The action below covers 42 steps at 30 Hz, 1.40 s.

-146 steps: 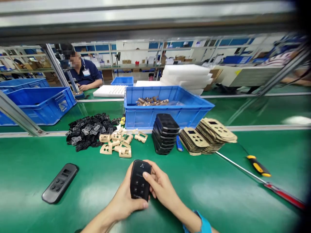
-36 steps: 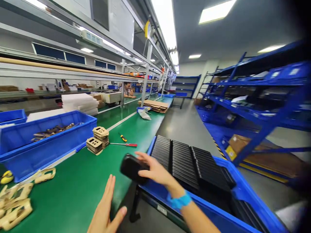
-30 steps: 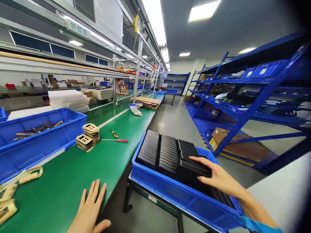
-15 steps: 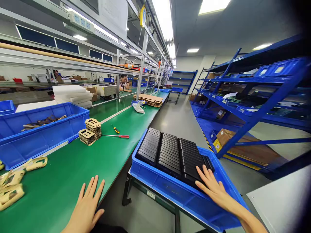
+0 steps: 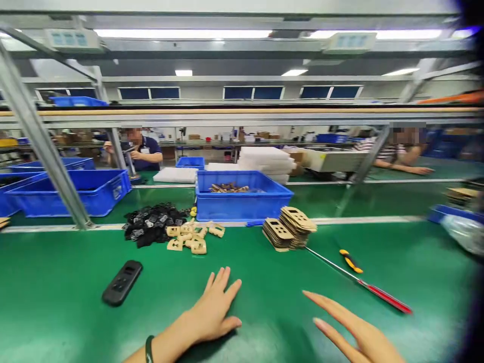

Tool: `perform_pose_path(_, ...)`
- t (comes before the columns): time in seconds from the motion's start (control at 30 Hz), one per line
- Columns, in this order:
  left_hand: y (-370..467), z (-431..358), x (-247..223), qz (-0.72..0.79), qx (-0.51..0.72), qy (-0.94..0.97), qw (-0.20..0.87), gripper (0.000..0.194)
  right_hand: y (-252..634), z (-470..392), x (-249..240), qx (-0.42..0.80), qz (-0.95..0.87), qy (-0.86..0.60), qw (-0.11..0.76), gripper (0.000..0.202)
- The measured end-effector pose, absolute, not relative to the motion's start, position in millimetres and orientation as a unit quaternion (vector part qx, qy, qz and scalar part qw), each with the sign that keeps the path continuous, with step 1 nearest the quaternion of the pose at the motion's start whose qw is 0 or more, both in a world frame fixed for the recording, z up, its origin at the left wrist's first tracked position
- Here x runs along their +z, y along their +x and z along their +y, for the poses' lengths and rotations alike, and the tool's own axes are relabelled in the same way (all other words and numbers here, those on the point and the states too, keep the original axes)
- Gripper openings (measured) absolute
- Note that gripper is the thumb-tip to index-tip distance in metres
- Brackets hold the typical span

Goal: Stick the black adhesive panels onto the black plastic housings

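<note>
My left hand (image 5: 215, 307) rests on the green tabletop (image 5: 257, 297) with its fingers spread, holding nothing. Over the table at the lower right, my right hand (image 5: 351, 327) is open, thumb and fingers apart, with nothing between them. To the left lies a black handheld device (image 5: 123, 283) with a small window and buttons. Beyond my left hand are loose beige plastic frames (image 5: 194, 237) beside a heap of small black parts (image 5: 153, 222). Two stacks of tan cut-out plates (image 5: 289, 229) stand ahead. A red-handled screwdriver (image 5: 385, 296) and a yellow-and-black tool (image 5: 351, 261) lie near my right hand.
A blue bin (image 5: 242, 204) with brown pieces stands behind the stacks. More blue bins (image 5: 75, 194) are at the left, near a slanted metal post (image 5: 49, 136). Across the bench sit two people, one in a dark shirt (image 5: 149, 151), one in stripes (image 5: 381, 151).
My view has swung left from the cart and shelves to face the bench. My right hand has left the black parts in the blue bin and come over the table, empty.
</note>
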<state>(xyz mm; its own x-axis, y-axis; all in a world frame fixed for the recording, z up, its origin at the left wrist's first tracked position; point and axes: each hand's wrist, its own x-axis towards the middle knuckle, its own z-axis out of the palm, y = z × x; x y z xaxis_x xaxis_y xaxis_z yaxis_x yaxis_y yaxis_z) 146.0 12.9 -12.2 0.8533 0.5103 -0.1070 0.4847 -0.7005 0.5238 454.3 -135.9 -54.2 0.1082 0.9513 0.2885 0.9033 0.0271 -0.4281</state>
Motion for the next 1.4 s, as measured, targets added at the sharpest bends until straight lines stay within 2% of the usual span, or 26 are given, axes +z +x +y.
perform_pose_path(0.1, 103.7, 30.9, -10.5, 0.38, 0.043, 0.886, 0.261, 0.077, 438.3, -30.9, -29.0, -0.051, -0.704, -0.693, 0.149, 0.037)
perform_pose_path(0.27, 62.2, 43.1, -16.2, 0.456, 0.061, 0.844, 0.274, 0.07, 452.5, 75.3, -12.2, -0.161, -0.606, -0.768, 0.126, 0.032)
perform_pose_path(0.47, 75.0, 49.3, -10.1, 0.434, 0.084, 0.839, 0.317, 0.068, 466.9, 95.8, -17.7, -0.193, -0.576, -0.785, 0.121, 0.022)
perform_pose_path(0.6, 97.3, 59.9, -6.9, 0.406, 0.131, 0.834, 0.349, 0.063, 461.4, 85.8, -9.4, -0.213, -0.593, -0.76, 0.158, 0.028)
perform_pose_path(0.7, 113.4, 70.2, -15.8, 0.388, 0.23, 0.806, 0.383, 0.055, 438.0, 75.9, -4.5, -0.215, -0.629, -0.716, 0.21, 0.035)
perform_pose_path(0.8, 126.8, 77.9, -30.6, 0.361, 0.343, 0.71, 0.498, 0.046, 394.5, 64.1, -8.8, -0.173, -0.711, -0.634, 0.25, 0.033)
perform_pose_path(0.87, 132.3, 79.9, -38.4, 0.334, 0.381, 0.623, 0.597, 0.046, 362.4, 55.0, -15.3, -0.09, -0.775, -0.552, 0.296, 0.028)
perform_pose_path(0.97, 133.6, 78.6, -43.0, 0.32, 0.385, 0.525, 0.688, 0.047, 326.6, 42.1, -23.8, 0.051, -0.81, -0.46, 0.359, 0.023)
perform_pose_path(1.07, 128.6, 75.5, -42.2, 0.338, 0.355, 0.487, 0.723, 0.046, 312.7, 34.5, -26.9, 0.142, -0.805, -0.435, 0.377, 0.02)
perform_pose_path(1.1, 126.5, 74.4, -41.6, 0.34, 0.344, 0.479, 0.733, 0.045, 311.6, 33.3, -27.3, 0.162, -0.807, -0.425, 0.377, 0.022)
perform_pose_path(1.17, 123.6, 72.0, -40.7, 0.336, 0.326, 0.456, 0.757, 0.045, 311.2, 32.7, -28.9, 0.169, -0.821, -0.396, 0.375, 0.039)
perform_pose_path(1.3, 125.5, 65.0, -38.4, 0.312, 0.299, 0.406, 0.805, 0.052, 307.7, 34.0, -38.8, 0.056, -0.865, -0.346, 0.36, 0.075)
perform_pose_path(1.4, 130.7, 60.4, -35.2, 0.291, 0.295, 0.389, 0.823, 0.056, 303.9, 33.3, -47.9, 0.038, -0.865, -0.328, 0.376, 0.08)
